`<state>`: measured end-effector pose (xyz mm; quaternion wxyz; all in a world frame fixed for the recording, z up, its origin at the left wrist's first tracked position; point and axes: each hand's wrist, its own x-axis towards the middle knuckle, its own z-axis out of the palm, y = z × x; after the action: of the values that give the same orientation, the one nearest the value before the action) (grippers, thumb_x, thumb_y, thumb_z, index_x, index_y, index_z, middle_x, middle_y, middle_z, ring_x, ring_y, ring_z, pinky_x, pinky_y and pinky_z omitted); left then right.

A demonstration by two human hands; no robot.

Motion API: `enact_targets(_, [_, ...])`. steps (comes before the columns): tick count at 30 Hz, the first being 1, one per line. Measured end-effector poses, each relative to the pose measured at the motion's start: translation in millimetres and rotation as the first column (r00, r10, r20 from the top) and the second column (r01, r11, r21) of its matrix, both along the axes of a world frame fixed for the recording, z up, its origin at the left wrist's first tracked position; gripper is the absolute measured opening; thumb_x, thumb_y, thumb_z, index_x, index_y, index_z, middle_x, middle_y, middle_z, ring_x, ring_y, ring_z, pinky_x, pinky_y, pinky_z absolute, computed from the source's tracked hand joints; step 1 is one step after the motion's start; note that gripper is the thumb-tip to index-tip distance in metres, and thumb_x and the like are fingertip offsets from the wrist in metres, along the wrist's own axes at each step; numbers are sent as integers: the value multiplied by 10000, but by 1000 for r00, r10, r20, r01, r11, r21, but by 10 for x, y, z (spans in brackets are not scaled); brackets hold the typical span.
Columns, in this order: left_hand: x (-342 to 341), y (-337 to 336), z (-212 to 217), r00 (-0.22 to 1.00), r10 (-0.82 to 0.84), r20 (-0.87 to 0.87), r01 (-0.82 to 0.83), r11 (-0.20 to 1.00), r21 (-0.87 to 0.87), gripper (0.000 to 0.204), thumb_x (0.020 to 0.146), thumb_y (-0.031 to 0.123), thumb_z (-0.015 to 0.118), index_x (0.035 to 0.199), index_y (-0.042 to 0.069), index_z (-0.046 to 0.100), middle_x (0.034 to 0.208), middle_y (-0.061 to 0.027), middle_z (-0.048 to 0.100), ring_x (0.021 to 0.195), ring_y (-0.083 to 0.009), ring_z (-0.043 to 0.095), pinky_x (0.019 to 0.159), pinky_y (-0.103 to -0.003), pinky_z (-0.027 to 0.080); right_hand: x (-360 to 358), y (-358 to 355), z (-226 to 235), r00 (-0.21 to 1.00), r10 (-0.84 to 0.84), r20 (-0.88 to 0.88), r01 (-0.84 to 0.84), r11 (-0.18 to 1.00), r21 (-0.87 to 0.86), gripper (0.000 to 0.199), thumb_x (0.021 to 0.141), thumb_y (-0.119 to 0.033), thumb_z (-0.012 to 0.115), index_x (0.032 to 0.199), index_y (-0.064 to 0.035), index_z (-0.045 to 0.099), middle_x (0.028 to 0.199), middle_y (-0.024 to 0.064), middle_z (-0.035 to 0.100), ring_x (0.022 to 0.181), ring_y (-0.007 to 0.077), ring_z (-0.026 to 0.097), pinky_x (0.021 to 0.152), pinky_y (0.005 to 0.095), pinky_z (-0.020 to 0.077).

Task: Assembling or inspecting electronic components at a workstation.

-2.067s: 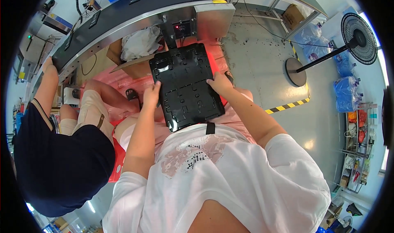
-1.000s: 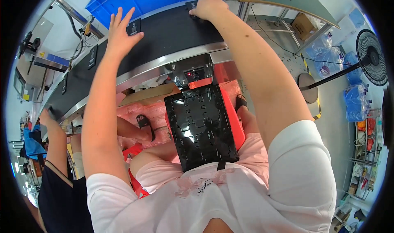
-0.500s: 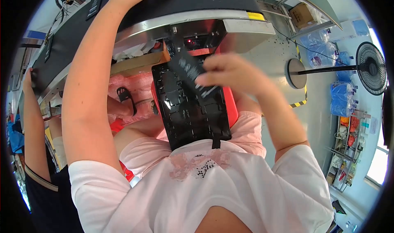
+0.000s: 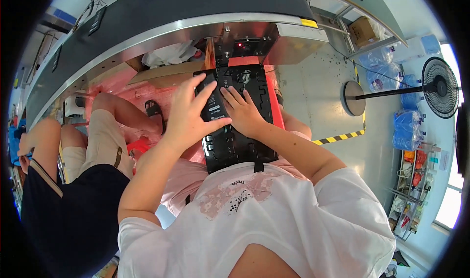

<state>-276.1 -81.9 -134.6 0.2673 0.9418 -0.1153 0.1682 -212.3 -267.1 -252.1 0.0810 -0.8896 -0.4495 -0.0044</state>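
A black moulded tray (image 4: pixel 235 153) with shaped recesses lies across my lap. Near its upper left part is a flat black rectangular pack (image 4: pixel 213 106) with white print, perhaps a battery. My left hand (image 4: pixel 188 111) spans this pack, its fingers at the upper end and its thumb at the lower right corner. Beside the pack, my right hand (image 4: pixel 245 114) rests on the tray with its fingers stretched out and somewhat apart. My right fingertips lie close to the pack's right edge; whether they touch it is hard to tell.
Beyond the tray runs a black belt bench (image 4: pixel 245 4) with a metal edge, bearing several similar dark packs (image 4: pixel 97 21). A metal box (image 4: pixel 298 43) juts out under it. A person in dark clothing (image 4: pixel 83 204) sits at my left. A standing fan (image 4: pixel 438 87) is at the right.
My left hand has come back from the belt down to the pack at the tray. My right hand has stopped moving and lies on the tray. The packs on the belt have shifted left.
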Motion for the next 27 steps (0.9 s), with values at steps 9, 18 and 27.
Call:
enact_targets(9, [105,33,-1182,987,69,-147,-36,976,216,703,742,432,706,1297,53,500,1419,-172,358,1334,-321,326,1096,-504,244,-32,-157,-95,999,-20,-38,19,1000,-22,517,930,-309,497,1371,-50,417,1480,122,313,1369,258,298,1063,593,251])
enact_targets(18, [74,-5,-1486,985,87,-151,-14,902,431,549,933,360,484,1389,68,393,1496,-119,287,1387,-277,262,1126,-507,185,928,355,1808,970,-40,241,-130,751,647,204,876,-160,580,999,-13,652,939,123,664,890,321,628,782,412,483])
enact_targets(27, [618,569,406,978,-142,155,116,979,169,293,899,139,559,1176,47,575,1244,-129,542,1152,-293,519,985,-401,413,2767,870,2020,726,-686,49,634,696,337,340,886,-315,565,841,12,642,885,192,637,890,343,602,730,443,466])
